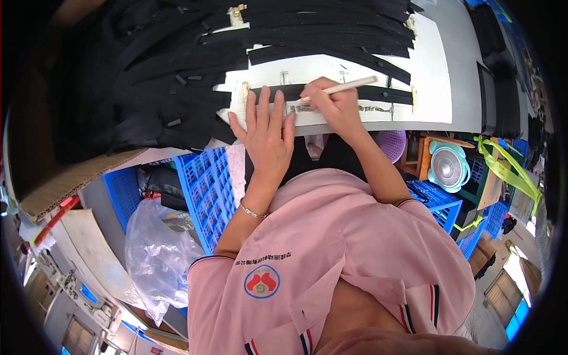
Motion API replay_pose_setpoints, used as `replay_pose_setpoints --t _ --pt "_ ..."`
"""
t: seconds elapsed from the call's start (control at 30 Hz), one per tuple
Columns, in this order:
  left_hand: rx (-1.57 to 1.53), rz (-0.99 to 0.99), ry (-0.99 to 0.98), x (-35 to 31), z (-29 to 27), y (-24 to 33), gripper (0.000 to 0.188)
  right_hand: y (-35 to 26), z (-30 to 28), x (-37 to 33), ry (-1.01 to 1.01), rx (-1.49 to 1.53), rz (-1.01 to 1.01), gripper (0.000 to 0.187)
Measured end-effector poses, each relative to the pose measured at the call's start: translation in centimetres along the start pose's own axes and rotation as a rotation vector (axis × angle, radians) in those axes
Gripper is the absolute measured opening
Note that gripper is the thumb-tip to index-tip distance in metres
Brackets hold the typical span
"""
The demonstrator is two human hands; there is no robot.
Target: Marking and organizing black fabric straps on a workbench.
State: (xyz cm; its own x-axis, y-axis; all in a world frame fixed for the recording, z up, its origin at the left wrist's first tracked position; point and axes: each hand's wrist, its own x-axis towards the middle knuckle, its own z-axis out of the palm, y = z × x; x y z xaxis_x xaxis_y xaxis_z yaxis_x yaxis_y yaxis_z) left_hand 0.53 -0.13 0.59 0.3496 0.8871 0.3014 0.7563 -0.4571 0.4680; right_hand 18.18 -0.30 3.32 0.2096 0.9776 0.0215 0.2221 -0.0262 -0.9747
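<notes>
My left hand (266, 135) lies flat with its fingers spread, its fingertips on the near black fabric strip (378, 94). Beneath that strip is a white sheet (435, 77) with dark smudges and short marked lines along its near edge. My right hand (338, 112) pinches a slim white pen (358, 83), its rear end slanting up to the right. The pen's tip points down toward the strip, just right of my left fingers; whether it touches is too small to tell.
Many black strips (148, 77) are heaped across the table's left and far side. Below the table edge stand a blue plastic crate (207, 189), a clear plastic bag (157, 254), a purple basket (393, 145) and a turquoise fan (448, 167). A cardboard flap (65, 186) juts out at left.
</notes>
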Motion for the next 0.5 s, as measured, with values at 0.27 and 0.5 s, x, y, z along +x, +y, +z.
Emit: replay_pose_setpoints --t 0.27,0.5 --pt "0.023 0.019 -0.010 0.1 0.2 -0.1 0.046 2.0 -6.2 -1.5 0.341 -0.160 0.042 0.025" --pt "-0.150 0.122 -0.115 1.1 0.6 3.6 0.055 2.1 -6.1 -1.2 0.349 -0.148 0.002 0.022"
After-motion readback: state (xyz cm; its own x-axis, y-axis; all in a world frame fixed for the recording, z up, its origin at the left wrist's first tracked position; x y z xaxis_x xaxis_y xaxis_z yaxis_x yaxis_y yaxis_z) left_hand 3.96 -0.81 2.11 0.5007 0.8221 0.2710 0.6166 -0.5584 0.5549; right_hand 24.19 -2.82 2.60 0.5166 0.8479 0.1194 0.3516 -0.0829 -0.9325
